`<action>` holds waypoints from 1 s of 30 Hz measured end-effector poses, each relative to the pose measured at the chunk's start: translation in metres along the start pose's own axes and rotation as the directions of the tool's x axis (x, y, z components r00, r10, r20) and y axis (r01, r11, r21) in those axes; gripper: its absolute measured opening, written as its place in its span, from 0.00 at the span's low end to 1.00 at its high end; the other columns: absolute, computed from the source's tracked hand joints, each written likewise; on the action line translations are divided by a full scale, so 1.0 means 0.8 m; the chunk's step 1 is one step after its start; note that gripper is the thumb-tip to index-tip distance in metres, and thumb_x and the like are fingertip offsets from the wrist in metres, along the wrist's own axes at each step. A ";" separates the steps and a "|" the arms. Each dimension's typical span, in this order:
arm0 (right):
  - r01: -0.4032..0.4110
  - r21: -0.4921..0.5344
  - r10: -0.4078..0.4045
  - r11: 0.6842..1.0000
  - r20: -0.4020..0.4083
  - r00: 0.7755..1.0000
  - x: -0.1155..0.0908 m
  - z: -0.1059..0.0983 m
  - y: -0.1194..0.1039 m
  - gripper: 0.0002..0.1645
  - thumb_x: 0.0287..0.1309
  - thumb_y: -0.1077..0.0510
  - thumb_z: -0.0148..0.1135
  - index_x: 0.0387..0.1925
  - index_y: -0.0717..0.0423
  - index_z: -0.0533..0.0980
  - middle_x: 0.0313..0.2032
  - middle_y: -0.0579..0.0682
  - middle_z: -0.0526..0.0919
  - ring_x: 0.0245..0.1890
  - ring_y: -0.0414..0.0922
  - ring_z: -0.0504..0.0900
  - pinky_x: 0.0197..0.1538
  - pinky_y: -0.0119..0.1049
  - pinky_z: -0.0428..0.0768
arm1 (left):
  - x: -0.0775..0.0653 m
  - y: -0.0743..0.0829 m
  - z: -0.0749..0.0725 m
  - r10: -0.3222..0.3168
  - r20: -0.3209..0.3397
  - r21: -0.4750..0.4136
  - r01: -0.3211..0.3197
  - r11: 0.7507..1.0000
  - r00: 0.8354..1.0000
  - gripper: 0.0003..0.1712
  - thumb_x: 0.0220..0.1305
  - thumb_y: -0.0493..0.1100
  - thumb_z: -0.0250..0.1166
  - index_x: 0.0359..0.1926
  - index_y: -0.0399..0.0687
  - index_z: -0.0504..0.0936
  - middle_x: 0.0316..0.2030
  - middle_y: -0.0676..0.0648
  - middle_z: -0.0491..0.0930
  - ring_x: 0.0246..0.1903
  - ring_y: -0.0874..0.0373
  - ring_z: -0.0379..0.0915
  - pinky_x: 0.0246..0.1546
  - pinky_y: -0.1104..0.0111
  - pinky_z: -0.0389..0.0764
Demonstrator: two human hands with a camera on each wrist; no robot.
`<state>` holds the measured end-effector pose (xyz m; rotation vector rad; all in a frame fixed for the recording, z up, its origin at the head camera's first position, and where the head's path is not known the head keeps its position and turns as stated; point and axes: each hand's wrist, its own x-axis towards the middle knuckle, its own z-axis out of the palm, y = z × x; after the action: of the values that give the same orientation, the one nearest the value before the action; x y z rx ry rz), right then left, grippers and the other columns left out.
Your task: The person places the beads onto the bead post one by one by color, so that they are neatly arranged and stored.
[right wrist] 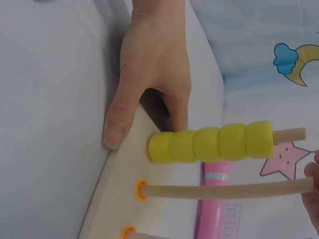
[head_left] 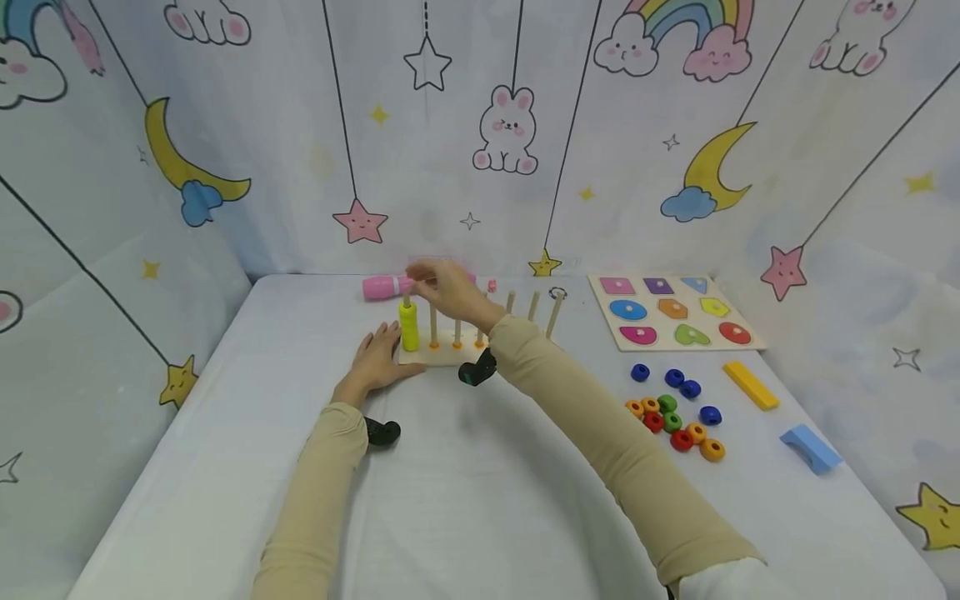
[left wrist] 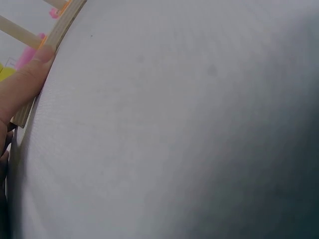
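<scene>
A wooden peg board (head_left: 442, 357) with several upright pegs stands toward the back of the table. Its leftmost peg carries a stack of several yellow beads (right wrist: 212, 144), with the bare tip of the peg showing above. At that end of the board, my left hand (head_left: 375, 358) holds it, thumb (left wrist: 27, 84) along the front edge and fingers round the far side. My right hand (head_left: 450, 287) hovers over the yellow stack, fingers loosely bent near the peg tops. No bead shows between its fingers, which are mostly cut off in the right wrist view.
Behind the peg board lies a pink cylinder (head_left: 384, 287). To the right are loose blue beads (head_left: 674, 378), orange beads (head_left: 712, 450), red and green ones, a yellow block (head_left: 751, 385), a blue arch block (head_left: 812, 450) and a shape puzzle board (head_left: 611, 312).
</scene>
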<state>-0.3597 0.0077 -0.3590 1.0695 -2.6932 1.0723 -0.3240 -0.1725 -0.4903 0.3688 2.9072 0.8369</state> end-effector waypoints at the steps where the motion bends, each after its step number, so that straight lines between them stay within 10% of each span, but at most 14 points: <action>1: 0.002 0.000 -0.002 1.000 -0.011 1.000 -0.002 -0.004 0.001 0.19 0.65 0.62 0.56 0.56 0.62 0.73 0.53 0.53 0.79 0.52 0.44 0.77 0.55 0.26 0.74 | 0.000 0.001 0.000 0.001 0.000 0.000 -0.001 1.000 1.000 0.57 0.53 0.65 0.66 0.72 0.37 0.52 0.72 0.38 0.46 0.71 0.44 0.33 0.70 0.52 0.32; 14: -0.048 0.121 0.080 0.992 -0.281 0.956 -0.072 -0.093 0.067 0.17 0.65 0.62 0.56 0.53 0.64 0.73 0.51 0.54 0.79 0.51 0.45 0.78 0.54 0.28 0.75 | -0.002 0.004 -0.001 0.020 -0.002 0.008 -0.020 1.000 1.000 0.57 0.53 0.64 0.66 0.71 0.35 0.52 0.72 0.37 0.46 0.71 0.43 0.33 0.70 0.52 0.32; 30: -0.324 -0.011 0.306 0.946 -0.298 0.904 -0.230 -0.175 0.175 0.18 0.67 0.58 0.53 0.56 0.61 0.72 0.53 0.58 0.77 0.53 0.52 0.76 0.57 0.46 0.75 | 0.000 0.005 0.002 0.016 0.012 -0.007 -0.016 1.000 1.000 0.57 0.53 0.65 0.66 0.71 0.35 0.53 0.72 0.37 0.45 0.71 0.43 0.31 0.70 0.52 0.30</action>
<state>-0.3342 0.2751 -0.3874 0.4253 -2.6834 1.0807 -0.3228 -0.1686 -0.4892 0.3952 2.8930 0.8444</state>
